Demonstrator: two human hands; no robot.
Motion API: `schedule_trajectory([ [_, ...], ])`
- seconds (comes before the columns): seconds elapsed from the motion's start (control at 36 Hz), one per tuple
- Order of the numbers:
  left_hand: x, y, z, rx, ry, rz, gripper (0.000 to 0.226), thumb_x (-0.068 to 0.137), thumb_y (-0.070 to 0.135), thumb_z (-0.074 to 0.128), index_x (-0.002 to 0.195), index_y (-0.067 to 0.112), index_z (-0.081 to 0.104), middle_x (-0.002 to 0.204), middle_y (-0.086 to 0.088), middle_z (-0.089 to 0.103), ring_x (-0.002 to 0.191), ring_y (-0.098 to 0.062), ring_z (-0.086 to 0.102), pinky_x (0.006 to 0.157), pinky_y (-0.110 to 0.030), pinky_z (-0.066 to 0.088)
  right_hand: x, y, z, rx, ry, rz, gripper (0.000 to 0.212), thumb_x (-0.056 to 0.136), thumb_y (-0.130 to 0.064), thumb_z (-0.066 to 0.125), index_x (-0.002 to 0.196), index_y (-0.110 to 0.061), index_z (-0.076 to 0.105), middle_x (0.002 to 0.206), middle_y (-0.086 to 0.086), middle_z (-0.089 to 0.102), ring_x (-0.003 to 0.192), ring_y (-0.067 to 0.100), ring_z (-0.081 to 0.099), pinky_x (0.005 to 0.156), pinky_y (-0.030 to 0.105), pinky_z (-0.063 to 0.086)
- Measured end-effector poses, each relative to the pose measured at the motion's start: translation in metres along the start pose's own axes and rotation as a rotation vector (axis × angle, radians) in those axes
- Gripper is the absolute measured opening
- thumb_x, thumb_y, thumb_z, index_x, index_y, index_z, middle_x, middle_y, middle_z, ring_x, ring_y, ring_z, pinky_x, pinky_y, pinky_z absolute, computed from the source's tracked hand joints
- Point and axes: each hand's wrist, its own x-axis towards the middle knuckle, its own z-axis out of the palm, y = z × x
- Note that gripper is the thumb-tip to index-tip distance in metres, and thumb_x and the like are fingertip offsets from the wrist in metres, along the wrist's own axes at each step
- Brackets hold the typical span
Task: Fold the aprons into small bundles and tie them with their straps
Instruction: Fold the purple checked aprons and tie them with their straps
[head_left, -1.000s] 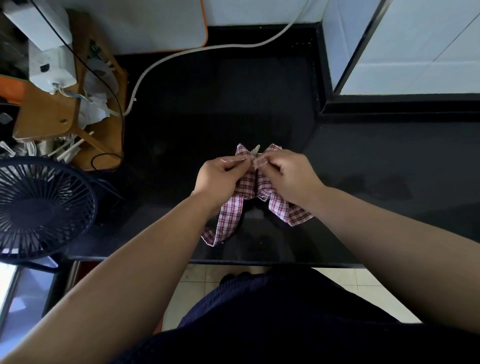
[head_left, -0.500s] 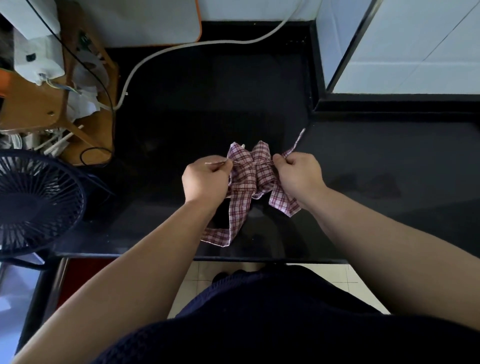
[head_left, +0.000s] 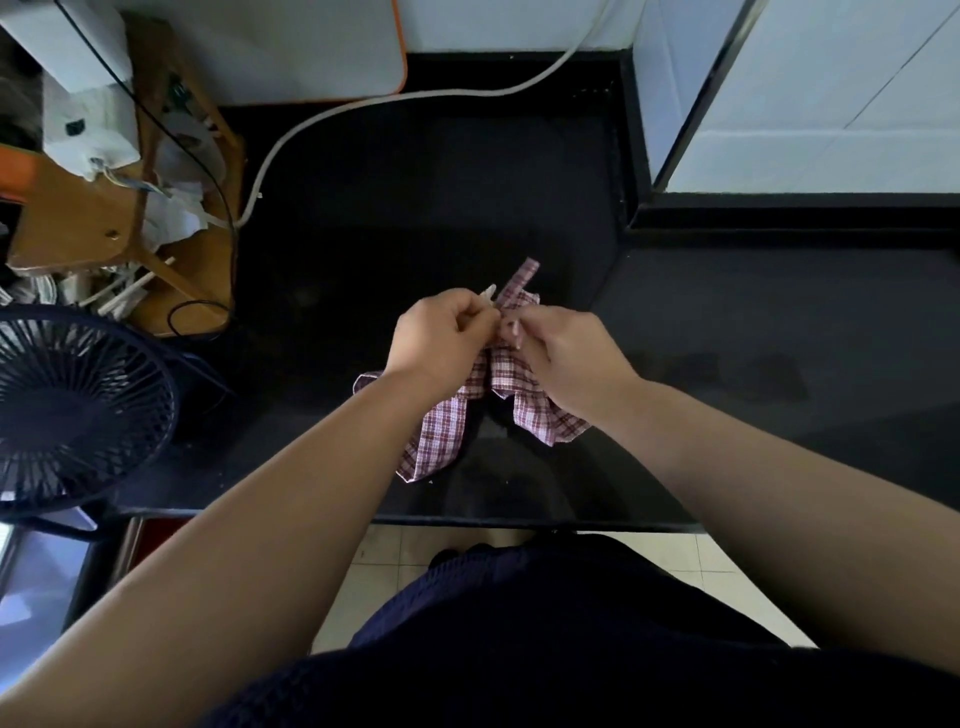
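A red and white checked apron (head_left: 498, 374) is bunched into a small bundle on the black counter (head_left: 415, 218). My left hand (head_left: 441, 338) and my right hand (head_left: 566, 358) meet over its top, each pinching a strap. One strap end (head_left: 522, 278) sticks up and away between the hands. A loose flap (head_left: 436, 441) of the apron trails toward the counter's front edge, and another flap (head_left: 550, 423) lies under my right wrist. The knot itself is hidden by my fingers.
A dark fan (head_left: 72, 410) stands at the left edge. Behind it is a wooden stool (head_left: 104, 218) with white devices and cables. A white hose (head_left: 415, 98) runs across the back of the counter. White tiled walls (head_left: 831, 104) rise at the right.
My hands were pulled apart with the straps taut half a second ago; now they have come back together over the bundle, and a strap end points up between them.
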Motion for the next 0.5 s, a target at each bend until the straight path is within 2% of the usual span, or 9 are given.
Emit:
schedule_trajectory([
  [0.06, 0.000, -0.001, -0.001, -0.014, -0.039, -0.009, 0.012, 0.093, 0.028, 0.062, 0.092, 0.021, 0.072, 0.084, 0.002, 0.070, 0.076, -0.011, 0.063, 0.067, -0.022, 0.051, 0.001, 0.000, 0.001, -0.156, 0.078, -0.142, 0.025, 0.092, -0.019, 0.051, 0.093, -0.002, 0.071, 0.094, 0.013, 0.069, 0.075, 0.026, 0.067, 0.063, 0.033, 0.055],
  [0.11, -0.002, -0.002, -0.003, -0.057, -0.071, -0.009, 0.013, 0.094, 0.029, 0.061, 0.092, 0.023, 0.073, 0.085, -0.003, 0.071, 0.070, -0.013, 0.060, 0.064, -0.029, 0.049, 0.003, 0.002, 0.000, -0.308, 0.105, -0.202, 0.032, 0.090, -0.023, 0.045, 0.087, -0.003, 0.070, 0.109, 0.016, 0.066, 0.069, 0.027, 0.067, 0.051, 0.031, 0.055],
  [0.14, -0.002, -0.002, -0.004, -0.070, -0.091, -0.009, 0.013, 0.095, 0.030, 0.059, 0.092, 0.026, 0.072, 0.084, -0.006, 0.071, 0.066, -0.013, 0.056, 0.061, -0.028, 0.046, 0.005, 0.003, 0.000, -0.349, 0.076, -0.201, 0.032, 0.091, -0.023, 0.044, 0.088, -0.002, 0.068, 0.119, 0.017, 0.062, 0.071, 0.028, 0.068, 0.052, 0.031, 0.055],
  [0.19, -0.003, -0.003, -0.008, -0.081, -0.141, -0.013, 0.014, 0.096, 0.031, 0.056, 0.090, 0.033, 0.069, 0.081, -0.002, 0.069, 0.064, -0.009, 0.055, 0.057, -0.021, 0.045, 0.009, 0.003, -0.001, -0.343, -0.046, -0.140, 0.027, 0.098, -0.020, 0.043, 0.104, 0.000, 0.061, 0.130, 0.015, 0.056, 0.091, 0.033, 0.067, 0.067, 0.040, 0.056],
  [0.25, -0.004, -0.004, -0.011, -0.082, -0.200, -0.011, 0.015, 0.097, 0.031, 0.055, 0.089, 0.032, 0.068, 0.077, 0.003, 0.064, 0.065, -0.009, 0.054, 0.061, -0.022, 0.045, 0.012, 0.005, -0.001, -0.286, -0.127, -0.077, 0.020, 0.102, -0.020, 0.040, 0.106, -0.004, 0.050, 0.109, 0.011, 0.059, 0.093, 0.029, 0.063, 0.068, 0.031, 0.049],
  [0.28, -0.005, -0.005, -0.011, -0.075, -0.228, -0.005, 0.014, 0.097, 0.029, 0.055, 0.091, 0.031, 0.068, 0.078, 0.005, 0.064, 0.066, -0.009, 0.055, 0.063, -0.023, 0.046, 0.012, 0.005, -0.001, -0.218, -0.118, -0.030, 0.016, 0.102, -0.022, 0.040, 0.100, -0.008, 0.047, 0.094, 0.006, 0.056, 0.083, 0.023, 0.060, 0.061, 0.022, 0.043],
  [0.33, -0.007, -0.005, -0.012, -0.043, -0.245, 0.027, 0.013, 0.095, 0.021, 0.058, 0.100, 0.031, 0.065, 0.086, 0.012, 0.066, 0.075, -0.004, 0.061, 0.068, -0.016, 0.049, 0.010, 0.001, -0.002, -0.034, -0.074, 0.076, 0.014, 0.101, -0.022, 0.043, 0.093, -0.011, 0.046, 0.076, -0.004, 0.050, 0.066, 0.007, 0.053, 0.053, 0.016, 0.038],
  [0.42, -0.011, -0.010, -0.009, -0.047, -0.109, 0.057, 0.021, 0.090, 0.017, 0.066, 0.106, 0.027, 0.059, 0.092, 0.013, 0.066, 0.090, 0.000, 0.062, 0.072, -0.014, 0.049, 0.009, -0.003, 0.002, 0.153, -0.018, 0.179, 0.013, 0.098, -0.020, 0.052, 0.089, -0.010, 0.051, 0.068, -0.010, 0.050, 0.056, -0.004, 0.052, 0.051, 0.010, 0.038],
  [0.5, -0.013, -0.012, -0.002, 0.001, 0.016, 0.121, 0.023, 0.086, 0.017, 0.069, 0.100, 0.023, 0.053, 0.085, 0.015, 0.065, 0.084, 0.001, 0.061, 0.072, -0.014, 0.047, 0.015, -0.003, 0.007, 0.391, 0.085, 0.413, 0.019, 0.090, -0.021, 0.065, 0.088, -0.002, 0.061, 0.074, 0.000, 0.061, 0.061, 0.003, 0.055, 0.054, 0.012, 0.040],
])
